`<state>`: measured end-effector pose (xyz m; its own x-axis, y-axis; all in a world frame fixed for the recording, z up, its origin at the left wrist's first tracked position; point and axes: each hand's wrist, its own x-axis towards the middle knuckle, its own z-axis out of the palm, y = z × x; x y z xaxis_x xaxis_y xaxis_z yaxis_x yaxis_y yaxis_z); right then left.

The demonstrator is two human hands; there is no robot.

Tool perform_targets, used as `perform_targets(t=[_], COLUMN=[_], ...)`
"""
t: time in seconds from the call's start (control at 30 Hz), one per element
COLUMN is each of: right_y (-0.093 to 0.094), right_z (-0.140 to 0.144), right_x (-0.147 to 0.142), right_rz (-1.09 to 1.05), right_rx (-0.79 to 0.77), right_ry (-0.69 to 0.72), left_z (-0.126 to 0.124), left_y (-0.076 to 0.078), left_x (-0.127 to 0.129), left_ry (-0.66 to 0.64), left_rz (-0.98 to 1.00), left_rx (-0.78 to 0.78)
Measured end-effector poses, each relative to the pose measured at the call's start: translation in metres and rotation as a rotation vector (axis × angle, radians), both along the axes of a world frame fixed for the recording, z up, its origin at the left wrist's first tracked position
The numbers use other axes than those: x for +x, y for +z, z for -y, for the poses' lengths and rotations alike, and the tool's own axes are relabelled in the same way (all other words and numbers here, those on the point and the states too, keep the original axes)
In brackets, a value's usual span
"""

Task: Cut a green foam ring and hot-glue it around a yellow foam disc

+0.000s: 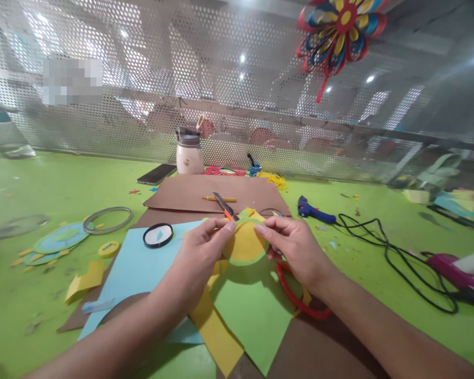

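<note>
Both hands hold a round paper piece (245,243), a yellow disc on a slightly larger green one, lifted above the table. My left hand (199,258) pinches its left rim and my right hand (296,251) pinches its right rim. Below them lie a green paper sheet (256,316), a yellow strip (217,337) and a light blue sheet (138,268). A red ring (300,302) lies partly under my right wrist. An orange and black cutter (226,208) rests just beyond the disc.
Brown cardboard (209,192) with a pencil (220,199) lies ahead. A blue glue gun (314,210) and black cable (398,258) sit right. A grey ring (108,219), a black ring (158,235), cut paper discs (57,241), a white bottle (189,151) and a phone (157,173) are left and back. Perforated metal screen behind.
</note>
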<state>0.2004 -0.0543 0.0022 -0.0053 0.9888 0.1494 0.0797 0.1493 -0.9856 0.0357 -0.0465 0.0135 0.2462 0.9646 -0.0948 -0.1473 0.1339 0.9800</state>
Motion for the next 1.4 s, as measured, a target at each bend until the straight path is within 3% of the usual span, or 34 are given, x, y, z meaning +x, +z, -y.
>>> perform_targets(t=[0.4,0.73,1.07,1.4], right_y=[-0.004,0.003,0.005,0.002], right_z=[-0.001,0.001,-0.002,-0.002], right_x=[0.002,0.006,0.010,0.011], right_rz=[0.028,0.017,0.021,-0.044], right_rx=[-0.003,-0.006,-0.009,-0.071], right_ry=[0.085,0.218,0.132,0.162], left_z=[-0.001,-0.002,-0.002,0.000], left_y=[-0.004,-0.006,-0.005,-0.003], left_x=[0.000,-0.003,-0.002,-0.004], left_ry=[0.049,-0.024,-0.015,-0.059], left_rz=[-0.074,0.011,0.034,0.062], left_rx=[0.078,0.025,-0.025,-0.044])
